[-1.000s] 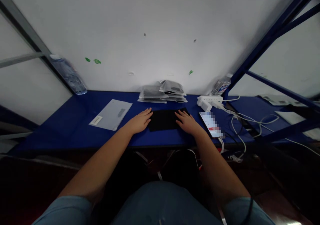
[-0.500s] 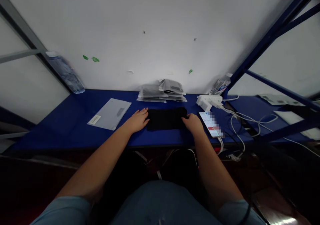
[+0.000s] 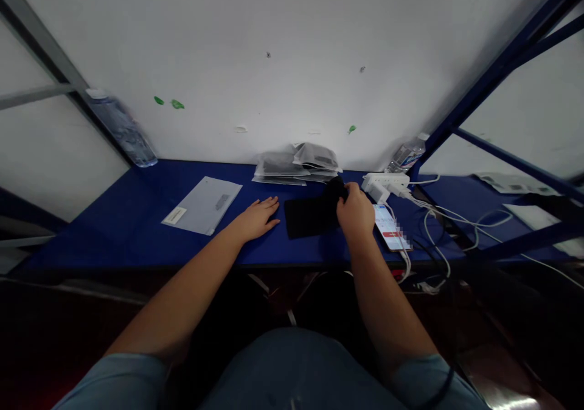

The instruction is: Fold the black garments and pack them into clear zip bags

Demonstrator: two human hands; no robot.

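Note:
A folded black cloth [image 3: 305, 217] lies on the blue table [image 3: 274, 252] in front of me. Its right end is lifted and bunched in my right hand [image 3: 358, 214], whose fingers are closed around the fabric. What garment or item the cloth is, I cannot tell. My left hand [image 3: 256, 219] rests palm down on the table, fingers stretched out, just left of the cloth and apart from it. Further left lies a flat frosted plastic bag [image 3: 203, 206] with a small white label.
Several packed frosted bags [image 3: 283, 168] are stacked against the wall. A large water bottle [image 3: 125, 131] stands at the left, a smaller bottle [image 3: 407, 154] at the back right. Near my right hand are a power strip [image 3: 387, 182], white cables [image 3: 449, 213] and a lit phone [image 3: 391, 230].
My right hand has raised the cloth's right end and folded it up. The cloth has shifted right, leaving a gap from my left hand, which now lies flat on the table.

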